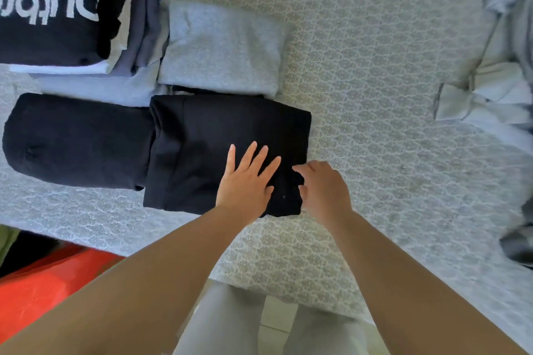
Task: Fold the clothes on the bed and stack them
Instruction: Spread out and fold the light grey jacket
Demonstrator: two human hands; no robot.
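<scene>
Head view: both forearms reach fwd from the bottom edge over the bed [375, 66], bare, cut off at the frame bottom. Left hand [248, 179] lies palm down, fingers straight and spread, flat on the folded black garment [219, 147], pressing it, grasping nothing. Right hand [323, 187] sits at the garment's near right corner w/ knuckles up and fingers curled under; fingertips hidden by the hand itself, but the cloth edge bunches at them, so the grip looks pinched on that corner.

The black garment lies on the bed, touching a second folded black piece [75, 138] to its left and a folded grey sweater [222, 46] behind it. Stack w/ a black printed top [57, 8] at upper left, partly cut off. Unfolded light clothes [496, 89] at the right edge, blurred. Red item [43, 282] lower left, unclear what.
</scene>
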